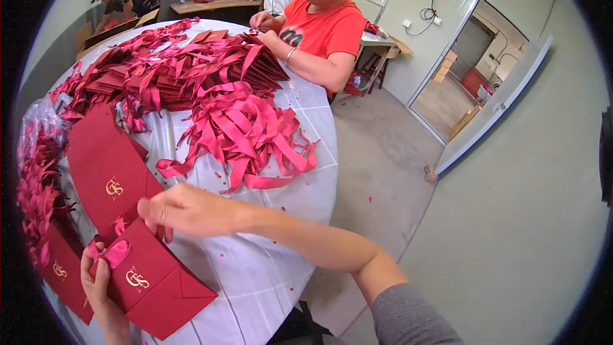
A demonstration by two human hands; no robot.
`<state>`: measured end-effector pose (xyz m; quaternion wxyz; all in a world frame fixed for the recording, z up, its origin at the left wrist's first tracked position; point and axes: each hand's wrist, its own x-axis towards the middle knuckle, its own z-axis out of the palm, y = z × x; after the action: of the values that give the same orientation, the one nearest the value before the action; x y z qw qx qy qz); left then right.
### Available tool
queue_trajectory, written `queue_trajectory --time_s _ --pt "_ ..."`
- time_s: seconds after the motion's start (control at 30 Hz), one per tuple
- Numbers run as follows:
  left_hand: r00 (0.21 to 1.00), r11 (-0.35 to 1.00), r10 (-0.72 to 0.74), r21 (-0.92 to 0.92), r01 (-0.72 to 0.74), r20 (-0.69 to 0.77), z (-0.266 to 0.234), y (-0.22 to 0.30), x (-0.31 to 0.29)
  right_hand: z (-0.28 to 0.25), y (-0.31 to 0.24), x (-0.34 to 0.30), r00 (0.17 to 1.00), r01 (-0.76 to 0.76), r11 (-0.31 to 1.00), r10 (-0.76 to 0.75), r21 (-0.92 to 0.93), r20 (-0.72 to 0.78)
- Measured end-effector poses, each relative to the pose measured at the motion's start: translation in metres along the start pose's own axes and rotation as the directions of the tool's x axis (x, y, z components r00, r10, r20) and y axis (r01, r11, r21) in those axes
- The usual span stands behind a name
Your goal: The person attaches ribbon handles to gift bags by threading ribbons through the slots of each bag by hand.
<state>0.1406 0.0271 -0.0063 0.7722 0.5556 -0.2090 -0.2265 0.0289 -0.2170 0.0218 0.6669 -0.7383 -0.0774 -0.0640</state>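
A dark red paper gift bag (153, 281) with a gold emblem lies flat and tilted at the table's near left. My left hand (96, 284) is closed on its left edge, thumb over the front beside a looped pink ribbon (118, 253) at the bag's top. Just above the bag's upper right edge is my right hand (191, 209), its fingers curled together; what they hold, if anything, is hidden. Beyond both hands lies another red gift bag (105, 172). At the far left a third red bag (60, 271) is partly covered by my left hand.
Loose pink ribbons (242, 131) are heaped mid-table on a white cloth (281, 217). Stacked red bags with ribbons (179, 73) lie behind them. More ribboned pieces in clear plastic (41, 128) line the left edge. A co-worker in a red shirt (319, 32) works across the table.
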Motion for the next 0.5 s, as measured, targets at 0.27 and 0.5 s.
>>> queue_trajectory --time_s 0.27,0.5 --pt "1.0 1.0 -0.005 -0.017 0.006 0.025 0.013 0.007 -0.011 0.02 -0.014 -0.002 0.965 -0.202 0.977 0.187 -0.07 -0.185" --pt "0.999 0.999 -0.02 -0.035 0.021 0.036 0.022 0.012 -0.018 0.044 -0.015 -0.003 0.98 -0.047 0.996 0.062 0.081 -0.191"
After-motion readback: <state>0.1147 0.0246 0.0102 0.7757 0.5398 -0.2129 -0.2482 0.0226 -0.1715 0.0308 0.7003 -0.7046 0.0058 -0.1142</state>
